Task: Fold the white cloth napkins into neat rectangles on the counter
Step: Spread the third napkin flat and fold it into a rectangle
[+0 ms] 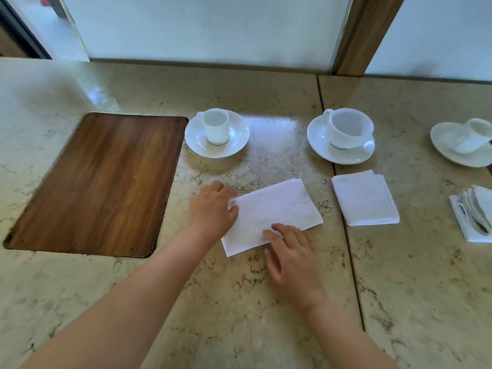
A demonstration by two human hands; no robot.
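Left hand (213, 209) pinching napkin (277, 211) edge, right hand (290, 251) spread flat on it, one folded napkin (364, 199) beside, three cups.

I think a cafe or restaurant service counter, marble counter (266, 315), white cups on saucers (217, 134), folded napkins (364, 199), frosted glass screen (207, 30) behind

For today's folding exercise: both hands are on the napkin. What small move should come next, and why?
Probably fold the napkin in half once more. It lies longer than the finished folded napkin beside it; the left hand pinches its left end while the right hand presses its near edge flat.
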